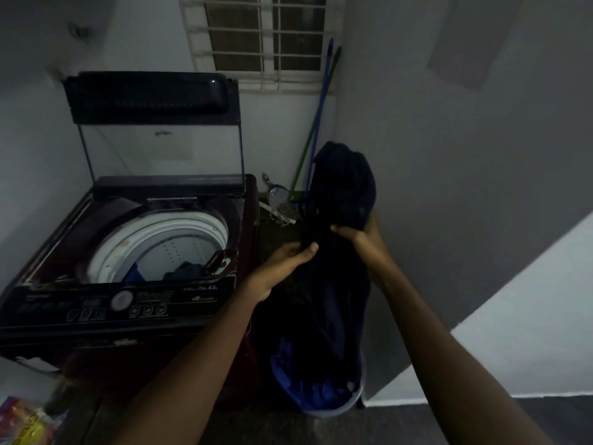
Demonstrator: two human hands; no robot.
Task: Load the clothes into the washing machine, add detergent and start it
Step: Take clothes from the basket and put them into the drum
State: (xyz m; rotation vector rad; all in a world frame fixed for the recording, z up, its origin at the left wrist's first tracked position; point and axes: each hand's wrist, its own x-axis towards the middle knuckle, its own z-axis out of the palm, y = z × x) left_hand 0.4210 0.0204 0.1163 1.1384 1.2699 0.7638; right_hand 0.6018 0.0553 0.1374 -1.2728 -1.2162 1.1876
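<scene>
A dark navy garment (345, 187) hangs lifted to the right of the top-loading washing machine (122, 303). My right hand (361, 234) grips its bunched upper part, and my left hand (288, 255) pinches a fold just below and to the left. The garment's lower end trails into a pale bucket (333, 409) on the floor, where blue cloth (285, 358) also lies. The machine's lid (154, 101) stands raised. In its white drum (179, 245) lie a few blue and grey clothes (186, 271).
The control panel (118, 303) with a round dial faces me at the machine's front. Broom handles (316, 123) lean in the corner under a barred window (266, 36), with a dustpan (276, 192) below. A colourful packet (25, 422) lies at the bottom left. A wall rises on the right.
</scene>
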